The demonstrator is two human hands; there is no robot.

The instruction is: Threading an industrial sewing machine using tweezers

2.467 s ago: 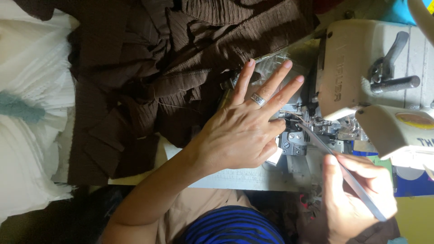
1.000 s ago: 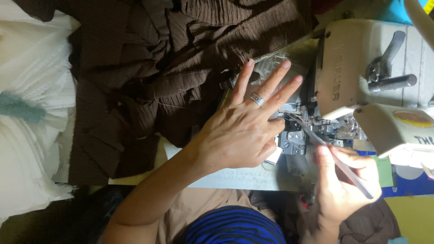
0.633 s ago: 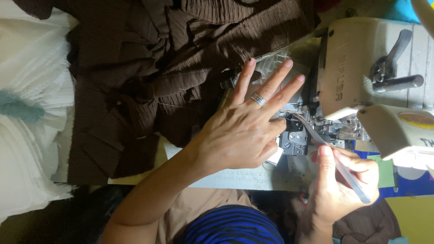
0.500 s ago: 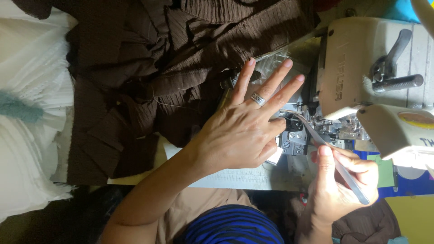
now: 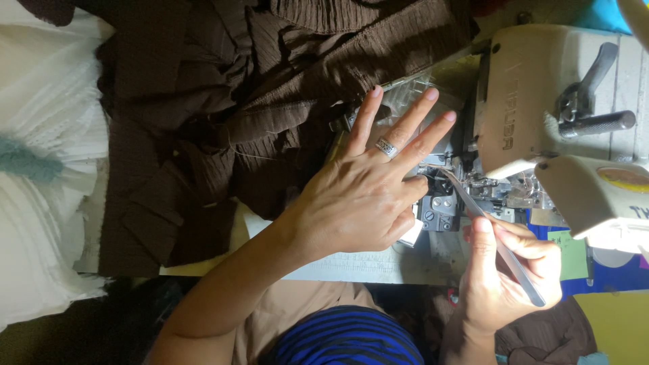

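A large heap of brown ribbed fabric (image 5: 223,115) covers most of the counter (image 5: 351,265), with white fabric (image 5: 40,203) stacked at its far side. A cream overlock sewing machine (image 5: 534,94) stands just beside the heap, its metal needle area (image 5: 466,189) exposed. The left hand (image 5: 368,192), a ring on one finger, lies flat with fingers spread, pressing on the fabric edge and the machine bed just beside the needle area. The right hand (image 5: 503,284) pinches long metal tweezers (image 5: 490,230), whose tips reach into the needle area. Risk noted: the spread fingers sit close to the mechanism; should the machine start, they or the tweezer tips could be caught. The loose fabric could also be drawn in. The counter surface is pale and worn; lighting is dim, and yellow and blue items (image 5: 608,290) crowd the machine's side.
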